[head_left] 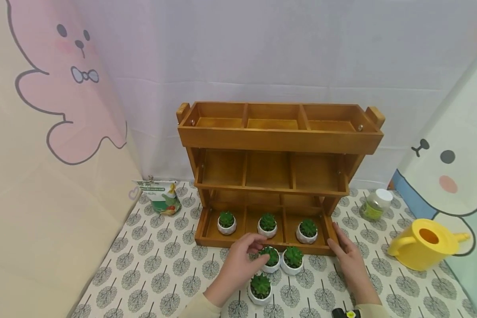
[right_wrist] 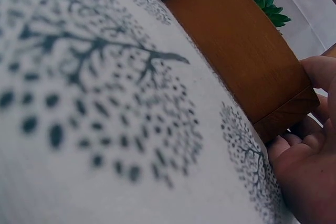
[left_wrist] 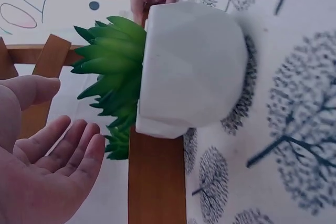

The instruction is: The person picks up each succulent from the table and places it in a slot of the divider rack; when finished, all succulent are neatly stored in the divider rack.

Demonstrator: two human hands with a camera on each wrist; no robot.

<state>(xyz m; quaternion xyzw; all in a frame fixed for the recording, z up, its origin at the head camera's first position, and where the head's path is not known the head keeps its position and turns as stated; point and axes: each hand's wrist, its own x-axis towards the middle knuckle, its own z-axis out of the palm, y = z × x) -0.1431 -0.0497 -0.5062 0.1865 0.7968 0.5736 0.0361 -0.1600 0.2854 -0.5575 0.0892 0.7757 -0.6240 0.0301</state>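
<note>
My left hand (head_left: 241,261) hovers with loosely bent fingers beside a succulent in a white faceted pot (head_left: 271,267), holding nothing. In the left wrist view, its fingers (left_wrist: 79,148) are apart from the green leaves of a potted succulent (left_wrist: 194,72). My right hand (head_left: 350,260) holds the lower right front corner of a three-tier wooden shelf (head_left: 280,140), its thumb (right_wrist: 317,71) over the edge and other fingers curled at the end. Two more potted succulents, one at right (head_left: 292,264) and one nearer me (head_left: 260,292), stand on the cloth.
Three potted succulents, left (head_left: 226,226), middle (head_left: 267,229) and right (head_left: 307,234), sit in the bottom tier's compartments. A yellow watering can (head_left: 419,249) and a white-lidded jar (head_left: 375,207) stand at right. A green-and-white bag (head_left: 163,198) stands at left.
</note>
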